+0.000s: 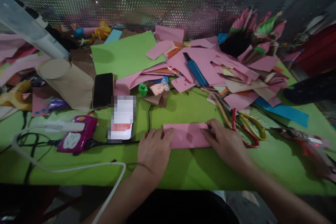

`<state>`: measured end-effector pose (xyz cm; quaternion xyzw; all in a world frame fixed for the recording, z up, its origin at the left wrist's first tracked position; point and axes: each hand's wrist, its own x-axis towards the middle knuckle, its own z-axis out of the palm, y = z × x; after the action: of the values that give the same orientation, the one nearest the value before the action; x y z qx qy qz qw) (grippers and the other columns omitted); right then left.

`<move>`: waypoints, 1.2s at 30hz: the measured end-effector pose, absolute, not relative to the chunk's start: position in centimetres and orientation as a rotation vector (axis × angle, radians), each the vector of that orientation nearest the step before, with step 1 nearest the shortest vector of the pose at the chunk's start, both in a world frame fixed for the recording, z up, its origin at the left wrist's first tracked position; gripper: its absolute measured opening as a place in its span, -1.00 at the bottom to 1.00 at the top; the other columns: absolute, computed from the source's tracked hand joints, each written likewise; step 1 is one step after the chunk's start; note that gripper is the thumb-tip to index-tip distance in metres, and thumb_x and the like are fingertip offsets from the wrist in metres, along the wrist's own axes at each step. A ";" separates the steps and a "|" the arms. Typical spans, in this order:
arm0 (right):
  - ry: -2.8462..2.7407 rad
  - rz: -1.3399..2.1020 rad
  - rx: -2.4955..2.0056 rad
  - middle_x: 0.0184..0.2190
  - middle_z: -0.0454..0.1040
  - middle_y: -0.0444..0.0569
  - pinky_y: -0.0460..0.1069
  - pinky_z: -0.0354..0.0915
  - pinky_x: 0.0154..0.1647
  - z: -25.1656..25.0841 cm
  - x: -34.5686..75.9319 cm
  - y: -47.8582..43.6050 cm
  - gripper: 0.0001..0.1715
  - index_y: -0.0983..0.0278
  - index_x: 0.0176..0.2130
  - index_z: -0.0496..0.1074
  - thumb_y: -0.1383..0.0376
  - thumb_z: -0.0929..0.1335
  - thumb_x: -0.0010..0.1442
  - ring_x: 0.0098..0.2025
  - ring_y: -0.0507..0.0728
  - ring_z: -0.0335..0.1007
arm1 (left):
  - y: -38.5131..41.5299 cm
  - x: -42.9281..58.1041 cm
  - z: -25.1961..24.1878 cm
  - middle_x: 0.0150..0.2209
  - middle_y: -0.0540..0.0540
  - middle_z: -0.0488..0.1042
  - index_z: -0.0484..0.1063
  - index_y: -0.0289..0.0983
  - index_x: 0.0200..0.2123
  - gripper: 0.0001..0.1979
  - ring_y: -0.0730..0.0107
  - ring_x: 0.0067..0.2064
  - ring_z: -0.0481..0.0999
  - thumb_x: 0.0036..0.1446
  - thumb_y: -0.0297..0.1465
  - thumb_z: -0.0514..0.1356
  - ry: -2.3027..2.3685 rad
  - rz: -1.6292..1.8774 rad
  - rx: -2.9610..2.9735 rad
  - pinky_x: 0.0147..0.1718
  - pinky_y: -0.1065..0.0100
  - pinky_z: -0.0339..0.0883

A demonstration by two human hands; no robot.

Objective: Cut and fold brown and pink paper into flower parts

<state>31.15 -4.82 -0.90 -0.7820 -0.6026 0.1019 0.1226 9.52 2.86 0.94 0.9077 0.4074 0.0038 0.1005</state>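
A folded strip of pink paper lies flat on the green tabletop in front of me. At its left end my left hand is closed over the edge, the thumb on top of the paper. My right hand pinches the upper right corner between thumb and curled fingers. Just beyond the right hand lie scissors with red and yellow handles. To the left of my left hand, a phone with a lit screen rests on the table, its display partly pixelated.
A magenta power strip with cables and a white cord is on the left. Behind are a dark phone, a brown paper roll, a green sheet, pink scraps and a teal box cutter. A glue gun lies right.
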 end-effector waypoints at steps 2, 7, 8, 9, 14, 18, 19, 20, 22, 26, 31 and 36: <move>-1.750 0.237 -2.315 -0.62 0.38 -0.15 -0.04 -0.02 -0.54 -1.1 31.0 -4.8 -0.80 0.20 -0.29 0.27 0.14 0.21 0.30 -0.59 0.16 0.38 | 2.8 9.4 0.8 -0.27 -0.10 0.57 0.43 -0.17 0.06 -0.65 0.22 -0.24 0.55 0.27 -0.58 0.09 1.191 -0.014 2.751 -0.30 0.19 0.46; -1.729 0.151 -2.385 -0.61 0.40 -0.14 -0.03 -0.02 -0.51 -1.3 30.8 -4.8 -0.79 0.22 -0.22 0.31 0.13 0.24 0.27 -0.56 0.17 0.40 | 2.6 9.3 0.2 -0.16 -0.14 0.50 0.43 -0.18 0.09 -0.55 0.20 -0.15 0.49 0.20 -0.66 0.13 1.147 0.086 2.847 -0.20 0.14 0.49; -1.721 0.149 -2.386 -0.61 0.40 -0.15 -0.03 -0.01 -0.51 -1.2 30.8 -4.7 -0.77 0.22 -0.18 0.32 0.13 0.24 0.27 -0.55 0.17 0.41 | 2.6 9.3 0.2 -0.12 -0.15 0.49 0.42 -0.17 0.12 -0.52 0.21 -0.13 0.49 0.19 -0.67 0.13 1.108 0.126 2.860 -0.19 0.15 0.49; -1.711 0.148 -2.382 -0.61 0.40 -0.16 -0.03 -0.01 -0.51 -1.1 30.8 -4.7 -0.74 0.23 -0.13 0.32 0.13 0.24 0.27 -0.55 0.17 0.41 | 2.7 9.4 0.1 -0.07 -0.16 0.47 0.39 -0.14 0.14 -0.49 0.21 -0.11 0.48 0.19 -0.67 0.12 1.049 0.154 2.878 -0.18 0.16 0.50; -1.705 0.135 -2.344 -0.59 0.45 -0.17 -0.03 0.00 -0.53 -0.9 30.7 -4.6 -0.58 0.25 0.07 0.28 0.13 0.23 0.28 -0.59 0.17 0.40 | 3.0 9.8 0.1 -0.04 -0.12 0.46 0.35 -0.08 0.16 -0.51 0.24 -0.09 0.46 0.25 -0.62 0.06 0.705 0.073 2.977 -0.20 0.22 0.52; -1.753 0.104 -2.352 -0.60 0.48 -0.15 -0.02 0.04 -0.51 -0.8 30.6 -4.6 -0.58 0.27 0.09 0.28 0.15 0.22 0.30 -0.58 0.19 0.42 | 2.4 9.8 -0.1 0.08 -0.17 0.42 0.29 -0.21 0.22 -0.51 0.20 0.02 0.42 0.24 -0.58 0.04 0.707 0.063 2.917 -0.04 0.16 0.46; -1.764 0.085 -2.365 -0.60 0.49 -0.14 -0.01 0.06 -0.50 -0.8 30.6 -4.6 -0.58 0.26 0.09 0.29 0.15 0.22 0.30 -0.57 0.19 0.43 | 2.1 9.7 -0.1 0.12 -0.20 0.40 0.26 -0.26 0.24 -0.51 0.17 0.06 0.39 0.25 -0.54 0.05 0.697 0.068 2.905 0.00 0.14 0.44; -1.775 0.067 -2.378 -0.59 0.50 -0.13 -0.01 0.07 -0.50 -0.8 30.5 -4.6 -0.58 0.26 0.09 0.29 0.16 0.23 0.31 -0.56 0.20 0.44 | 1.8 9.6 -0.2 0.15 -0.23 0.38 0.24 -0.31 0.26 -0.51 0.14 0.10 0.37 0.27 -0.47 0.06 0.683 0.072 2.900 0.05 0.11 0.40; -1.795 0.038 -2.394 -0.57 0.52 -0.09 0.00 0.08 -0.48 -0.8 30.4 -4.6 -0.59 0.25 0.09 0.31 0.16 0.23 0.32 -0.54 0.22 0.45 | 1.3 9.5 -0.2 0.20 -0.26 0.34 0.22 -0.31 0.28 -0.48 0.07 0.17 0.31 0.29 -0.30 0.09 0.651 0.079 2.907 0.10 0.08 0.34; -1.810 0.067 -2.362 -0.53 0.55 -0.06 0.00 0.10 -0.47 -0.8 30.6 -4.5 -0.61 0.25 0.06 0.36 0.16 0.22 0.33 -0.51 0.21 0.46 | 0.7 9.2 0.0 0.24 -0.24 0.29 0.17 -0.08 0.32 -0.39 -0.01 0.22 0.26 0.26 -0.07 0.12 0.616 0.117 2.933 0.11 0.02 0.27; -1.777 0.173 -2.219 -0.52 0.53 -0.10 -0.01 0.16 -0.47 0.3 31.4 -5.1 -0.58 0.28 0.11 0.36 0.18 0.22 0.35 -0.51 0.16 0.43 | 0.7 9.5 0.1 0.22 -0.28 0.30 0.23 -0.08 0.29 -0.35 -0.03 0.20 0.29 0.19 0.00 0.17 0.642 0.105 2.938 0.10 0.01 0.28; -2.006 0.040 -1.888 -0.13 0.60 0.08 0.11 0.34 -0.12 1.6 29.4 -8.1 -0.62 0.23 0.10 0.43 0.27 0.24 0.35 -0.14 0.22 0.50 | 0.6 9.6 -0.1 0.25 -0.27 0.28 0.37 -0.13 0.19 -0.42 -0.06 0.22 0.28 0.17 -0.02 0.21 0.657 0.087 2.906 0.10 0.00 0.30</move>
<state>29.44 -8.10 1.65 -0.6726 -0.7145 0.0143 0.1921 9.56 0.65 -0.05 0.9718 0.2198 0.0292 0.0803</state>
